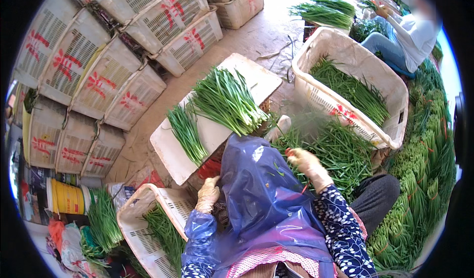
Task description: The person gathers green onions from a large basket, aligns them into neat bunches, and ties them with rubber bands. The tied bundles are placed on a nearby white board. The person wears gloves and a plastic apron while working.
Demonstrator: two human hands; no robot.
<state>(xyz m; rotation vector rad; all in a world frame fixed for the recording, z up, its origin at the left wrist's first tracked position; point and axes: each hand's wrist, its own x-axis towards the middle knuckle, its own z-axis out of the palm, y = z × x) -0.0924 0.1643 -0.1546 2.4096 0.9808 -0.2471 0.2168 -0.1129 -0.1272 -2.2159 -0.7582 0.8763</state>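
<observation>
My left hand (pixel 208 195), in a pale glove, rests beside the blue plastic apron (pixel 259 178) at my left knee; whether it holds anything is hidden. At the right of the apron my gloved right hand (pixel 308 164) has its fingers curled around something small and red, perhaps a tie, above a heap of loose green stalks (pixel 333 148). In front of me a white board (pixel 166 144) bears a large bunch of garlic chives (pixel 229 100) and a smaller bunch (pixel 187 135), their pale ends towards me.
A white plastic crate (pixel 351 115) with greens stands at front right, another crate (pixel 177 207) at lower left. Stacked crates (pixel 144 59) rise at left. Tied bundles (pixel 418 189) line the right side. A person (pixel 411 37) sits at upper right near another pile of chives (pixel 326 11). A yellow bucket (pixel 66 196) lies left.
</observation>
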